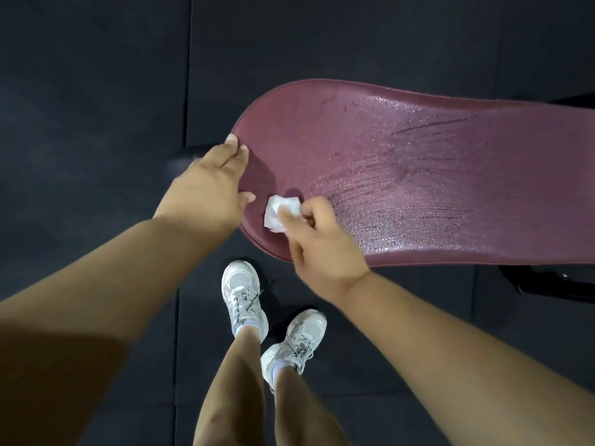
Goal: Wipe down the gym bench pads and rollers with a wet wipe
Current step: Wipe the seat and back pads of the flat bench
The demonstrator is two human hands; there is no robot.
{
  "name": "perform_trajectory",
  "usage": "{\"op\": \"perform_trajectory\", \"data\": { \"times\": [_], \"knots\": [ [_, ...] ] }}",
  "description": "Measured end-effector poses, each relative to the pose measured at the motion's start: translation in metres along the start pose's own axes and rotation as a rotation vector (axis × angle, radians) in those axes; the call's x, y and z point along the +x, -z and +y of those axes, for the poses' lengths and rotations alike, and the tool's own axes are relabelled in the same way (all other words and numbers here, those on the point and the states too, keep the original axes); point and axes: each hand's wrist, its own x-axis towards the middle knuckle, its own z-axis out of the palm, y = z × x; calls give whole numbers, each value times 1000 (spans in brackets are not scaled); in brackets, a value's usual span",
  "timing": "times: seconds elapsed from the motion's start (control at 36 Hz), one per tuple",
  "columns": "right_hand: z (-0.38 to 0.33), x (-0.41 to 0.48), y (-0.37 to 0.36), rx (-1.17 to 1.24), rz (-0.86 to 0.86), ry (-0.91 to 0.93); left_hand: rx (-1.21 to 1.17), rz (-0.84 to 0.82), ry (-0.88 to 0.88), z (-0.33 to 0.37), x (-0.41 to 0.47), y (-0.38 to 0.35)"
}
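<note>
Right hand (318,249): the fingers are bunched and curled over the wet wipe. They pinch it against the thumb and press it down on the pad. The wrist and forearm run back from the grip toward the lower right.
Wet wipe (273,214): white and crumpled into a small wad. Its left part sticks out from under the fingertips, which hide the rest. It lies on the bench pad, close to the pad's near edge and its rounded end.
Bench pad (418,175): dark red and long, with a raised rim. It lies under the grip and stretches away to the right, out of the picture. Its rounded end curves round just left of the grip.
Wet marks (402,204): shiny streaks and fine droplets cover the pad right of the grip and beyond it. The patch left of the grip, toward the rounded end, looks dull.
Left hand (209,185): just left of the grip and not touching the wipe. It lies over the rim of the pad's rounded end, with fingers fairly straight and slightly spread. The fingertips and thumb rest on the top surface and hold nothing.
Shoes: white laced trainers on the floor on the person's side of the grip. One (241,294) is just below the pad's near edge, the other (299,339) is further back.
Frame (553,284): a black metal part well right of the grip, under the pad's near edge.
Floor (96,91): dark mats with straight seams, all around the pad.
</note>
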Motion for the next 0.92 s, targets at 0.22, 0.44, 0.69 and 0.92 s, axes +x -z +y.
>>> {"op": "perform_trajectory", "data": {
  "times": [0.22,0.44,0.69,0.92],
  "knots": [
    [79,67,57,34,372,-647,-31,-15,10,-1,8,6],
    [26,65,29,-77,88,-246,20,-52,-10,-2,12,7],
    [71,106,68,-32,191,-504,47,-40,0,0,11,10],
    [29,120,49,46,104,-334,-179,31,117,4,4,12]
  ]
}}
